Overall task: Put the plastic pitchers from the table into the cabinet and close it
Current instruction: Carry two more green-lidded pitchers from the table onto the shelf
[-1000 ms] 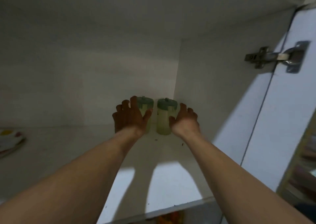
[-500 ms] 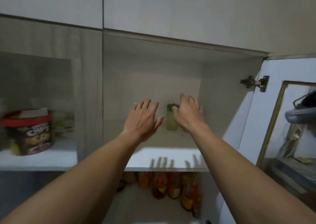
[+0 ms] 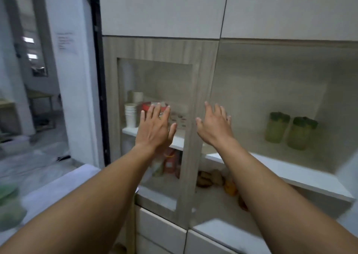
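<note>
Two pale green plastic pitchers with dark green lids stand side by side on the white shelf [image 3: 271, 166] of the open cabinet: one pitcher [image 3: 276, 127] on the left, the other pitcher [image 3: 301, 133] touching or nearly touching it on the right. My left hand [image 3: 155, 126] is empty with fingers spread, held in front of the glass-fronted door [image 3: 186, 137]. My right hand [image 3: 215, 126] is also empty and spread, well left of the pitchers. At the far left edge a blurred green object [image 3: 8, 205] lies on a white table [image 3: 64, 184].
Behind the glass door are stacked paper cups [image 3: 130, 116], a red tub [image 3: 147, 106] and bottles on the lower shelf. Orange and brown items [image 3: 230, 187] sit under the pitcher shelf. White drawers [image 3: 160, 232] are below. A doorway opens at the left.
My hands let go of the pitchers and drew back out of the cabinet. The view swung left and away, so the pitchers now sit far to the right of my hands.
</note>
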A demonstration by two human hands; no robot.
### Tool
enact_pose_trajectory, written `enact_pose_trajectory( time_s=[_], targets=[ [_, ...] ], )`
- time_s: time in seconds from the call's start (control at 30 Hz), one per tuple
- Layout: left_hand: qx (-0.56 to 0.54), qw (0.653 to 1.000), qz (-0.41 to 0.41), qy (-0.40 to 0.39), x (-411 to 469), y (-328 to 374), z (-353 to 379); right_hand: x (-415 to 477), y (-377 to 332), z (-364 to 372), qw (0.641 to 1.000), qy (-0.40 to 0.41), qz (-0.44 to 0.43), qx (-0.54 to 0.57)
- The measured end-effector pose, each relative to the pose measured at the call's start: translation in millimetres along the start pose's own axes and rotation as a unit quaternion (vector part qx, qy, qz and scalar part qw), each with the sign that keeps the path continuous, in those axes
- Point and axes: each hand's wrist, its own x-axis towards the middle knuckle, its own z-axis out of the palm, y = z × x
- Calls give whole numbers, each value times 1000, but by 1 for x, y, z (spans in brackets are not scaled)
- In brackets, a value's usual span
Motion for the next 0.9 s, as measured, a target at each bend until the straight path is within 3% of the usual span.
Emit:
enact_pose_trajectory(
  time_s=[0.43,0.9],
  targets=[
    [92,973,-209,-41,-136,-207,-80,-66,-226,114,977,-94,-176,79],
    [99,908,-405,-43,-279,-380,-84,-117,-397,256,935,-173,-273,142]
  ],
)
